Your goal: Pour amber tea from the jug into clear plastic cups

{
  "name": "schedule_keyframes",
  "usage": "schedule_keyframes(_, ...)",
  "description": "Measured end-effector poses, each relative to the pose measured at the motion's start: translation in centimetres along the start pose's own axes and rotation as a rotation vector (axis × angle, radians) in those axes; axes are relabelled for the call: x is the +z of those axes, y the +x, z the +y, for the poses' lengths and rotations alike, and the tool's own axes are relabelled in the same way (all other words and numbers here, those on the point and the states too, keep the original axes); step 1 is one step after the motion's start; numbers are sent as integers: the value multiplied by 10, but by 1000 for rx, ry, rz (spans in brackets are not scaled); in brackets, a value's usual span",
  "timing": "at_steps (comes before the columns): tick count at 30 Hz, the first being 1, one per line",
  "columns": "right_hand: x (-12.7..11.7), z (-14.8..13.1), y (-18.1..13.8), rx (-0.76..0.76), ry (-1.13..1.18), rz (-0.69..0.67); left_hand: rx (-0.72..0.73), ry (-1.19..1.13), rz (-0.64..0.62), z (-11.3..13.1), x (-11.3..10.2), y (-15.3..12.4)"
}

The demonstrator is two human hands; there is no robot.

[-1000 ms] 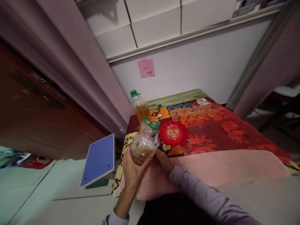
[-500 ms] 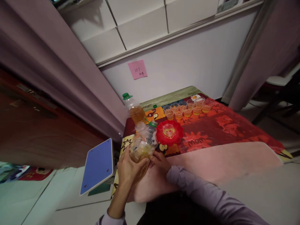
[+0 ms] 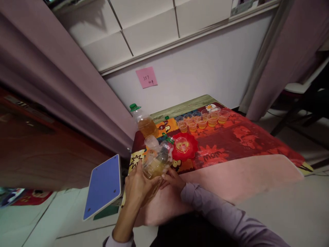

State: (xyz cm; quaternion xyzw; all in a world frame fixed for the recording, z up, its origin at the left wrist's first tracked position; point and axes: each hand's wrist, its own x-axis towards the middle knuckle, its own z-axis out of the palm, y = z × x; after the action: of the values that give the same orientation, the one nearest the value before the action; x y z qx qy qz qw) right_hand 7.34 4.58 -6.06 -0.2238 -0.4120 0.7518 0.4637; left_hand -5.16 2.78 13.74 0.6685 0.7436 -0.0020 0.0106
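Head view shows the left hand (image 3: 135, 183) curled round a tilted, open bottle (image 3: 156, 163) and the right hand (image 3: 174, 180) touching its base, the bottle leaning just left of the plate (image 3: 193, 153), the cups (image 3: 202, 121) standing behind the plate and a capped bottle (image 3: 147, 127) behind-left of it.

The head camera looks forward and down from close above the left hand (image 3: 138, 183) and right hand (image 3: 175, 180), across the worktop (image 3: 240, 145) toward a wall (image 3: 197, 79). In dim light, it seems slightly tilted.
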Motion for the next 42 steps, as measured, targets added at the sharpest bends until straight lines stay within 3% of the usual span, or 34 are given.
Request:
schedule_keyframes(10, 1, -2, -3, -10, 46, 29, -18, 85, -94, 14, -19, -1)
schedule_keyframes(23, -2, 0, -3, -13, 67, -28, -12, 107, -149, 19, -28, 3)
schedule_keyframes(42, 5, -20, -11, 0, 165, 64, 40, 213, -150, 42, -49, 7)
